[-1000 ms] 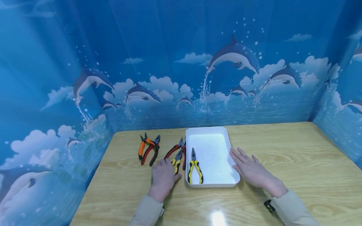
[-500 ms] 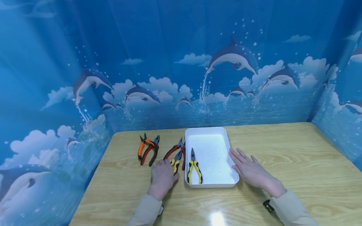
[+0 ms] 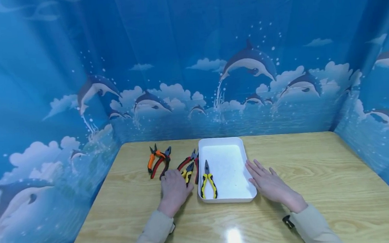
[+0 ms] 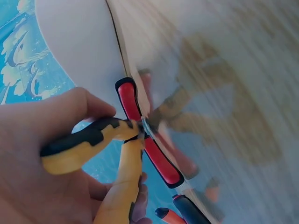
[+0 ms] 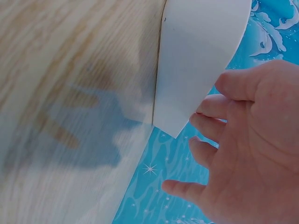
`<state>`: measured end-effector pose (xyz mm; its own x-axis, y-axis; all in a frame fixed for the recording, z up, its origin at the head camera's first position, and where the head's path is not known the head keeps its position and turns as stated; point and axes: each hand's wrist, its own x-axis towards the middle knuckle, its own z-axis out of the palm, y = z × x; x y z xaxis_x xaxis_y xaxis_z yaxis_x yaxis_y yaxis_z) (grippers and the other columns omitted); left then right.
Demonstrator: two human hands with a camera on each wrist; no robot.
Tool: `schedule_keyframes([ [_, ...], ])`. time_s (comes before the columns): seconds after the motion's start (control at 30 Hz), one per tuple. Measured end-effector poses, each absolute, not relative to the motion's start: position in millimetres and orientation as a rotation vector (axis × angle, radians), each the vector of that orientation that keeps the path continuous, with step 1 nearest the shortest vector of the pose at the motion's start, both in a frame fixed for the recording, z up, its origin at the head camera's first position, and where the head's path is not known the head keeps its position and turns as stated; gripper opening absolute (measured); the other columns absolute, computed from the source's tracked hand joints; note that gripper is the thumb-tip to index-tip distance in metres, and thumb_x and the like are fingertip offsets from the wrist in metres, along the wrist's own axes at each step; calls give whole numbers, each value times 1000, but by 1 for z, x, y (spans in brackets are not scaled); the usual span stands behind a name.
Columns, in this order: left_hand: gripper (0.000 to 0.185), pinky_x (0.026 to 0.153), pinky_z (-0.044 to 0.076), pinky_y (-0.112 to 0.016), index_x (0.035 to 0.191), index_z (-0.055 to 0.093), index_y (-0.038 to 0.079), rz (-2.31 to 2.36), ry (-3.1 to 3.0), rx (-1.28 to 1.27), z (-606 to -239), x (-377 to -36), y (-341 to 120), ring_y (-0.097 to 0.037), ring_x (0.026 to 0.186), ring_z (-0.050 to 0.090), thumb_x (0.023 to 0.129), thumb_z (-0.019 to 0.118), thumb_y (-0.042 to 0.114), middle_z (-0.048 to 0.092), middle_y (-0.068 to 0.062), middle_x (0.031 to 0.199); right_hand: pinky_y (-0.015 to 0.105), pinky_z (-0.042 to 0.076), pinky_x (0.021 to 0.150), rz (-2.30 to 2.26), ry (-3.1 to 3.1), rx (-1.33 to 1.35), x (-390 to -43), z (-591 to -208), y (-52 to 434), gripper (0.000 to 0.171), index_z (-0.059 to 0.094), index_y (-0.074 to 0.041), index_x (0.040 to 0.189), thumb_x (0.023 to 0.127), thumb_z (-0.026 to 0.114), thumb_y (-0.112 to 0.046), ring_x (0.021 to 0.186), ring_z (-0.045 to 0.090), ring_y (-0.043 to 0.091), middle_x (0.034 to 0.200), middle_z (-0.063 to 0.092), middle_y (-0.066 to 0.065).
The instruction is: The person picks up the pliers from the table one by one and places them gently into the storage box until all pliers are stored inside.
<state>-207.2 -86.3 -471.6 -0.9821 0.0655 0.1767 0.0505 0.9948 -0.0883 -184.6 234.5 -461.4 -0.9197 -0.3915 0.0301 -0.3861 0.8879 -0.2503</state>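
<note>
My left hand (image 3: pixel 174 190) grips the yellow-and-black pliers (image 3: pixel 188 172) left of the tray. In the left wrist view, thumb and fingers lie about the spread handles of these pliers (image 4: pixel 124 172). Behind them lies a pair of red-and-black pliers (image 3: pixel 185 162), close against the white tray (image 3: pixel 233 200). Inside the tray, on its left side, rest yellow-and-black long-nose pliers (image 3: pixel 208 179), jaws pointing away from me. My right hand (image 3: pixel 271 182) has its fingers extended at the tray's right wall; the right wrist view shows the fingers beside that white wall (image 5: pixel 196 60).
Orange-handled pliers (image 3: pixel 151 162) and another red-and-black pair (image 3: pixel 161 164) lie farther left on the wooden table (image 3: pixel 303 158). A blue dolphin-print curtain (image 3: pixel 176 62) stands along the back and sides of the table.
The gripped yellow-and-black pliers have turned slightly, and my left hand has shifted a little. My right hand stays at the tray, and the long-nose pliers lie as before.
</note>
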Motion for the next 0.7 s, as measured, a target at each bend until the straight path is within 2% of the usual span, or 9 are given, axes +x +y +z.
schedule_keyframes([
  [0.13, 67, 77, 54, -43, 99, 62, -8, 139, -2905, -61, -469, -204, -87, -29, 81, 57, 87, 67, 58, 61, -20, 90, 74, 19, 112, -399, 3034, -627, -184, -461, 234, 54, 30, 1, 156, 109, 42, -22, 152, 19, 41, 164, 26, 18],
  [0.3, 67, 72, 51, -41, 100, 62, -10, 44, -2780, -78, -465, -200, -88, -30, 81, 56, 85, 72, 55, 61, -22, 92, 74, 19, 112, -402, 3032, -619, -184, -460, 234, 54, 30, 1, 156, 109, 42, -21, 151, 19, 41, 164, 26, 18],
  [0.4, 67, 73, 50, -42, 103, 61, -11, -20, -2748, -88, -462, -197, -87, -31, 84, 57, 86, 73, 52, 62, -23, 95, 74, 19, 112, -401, 3033, -623, -184, -459, 234, 54, 30, 1, 156, 109, 42, -21, 151, 20, 41, 164, 26, 18],
  [0.57, 78, 82, 52, -45, 116, 60, -11, -33, -2796, -75, -453, -194, -83, -34, 96, 59, 87, 69, 62, 62, -25, 107, 74, 20, 112, -391, 3036, -632, -184, -460, 235, 54, 30, 1, 156, 109, 42, -22, 151, 20, 41, 164, 27, 18],
  [0.7, 80, 81, 51, -44, 117, 59, -9, -38, -2819, -78, -446, -191, -77, -32, 95, 58, 87, 67, 65, 61, -23, 108, 74, 19, 111, -396, 3039, -635, -184, -461, 234, 53, 31, 1, 156, 109, 42, -21, 151, 21, 42, 164, 27, 18],
])
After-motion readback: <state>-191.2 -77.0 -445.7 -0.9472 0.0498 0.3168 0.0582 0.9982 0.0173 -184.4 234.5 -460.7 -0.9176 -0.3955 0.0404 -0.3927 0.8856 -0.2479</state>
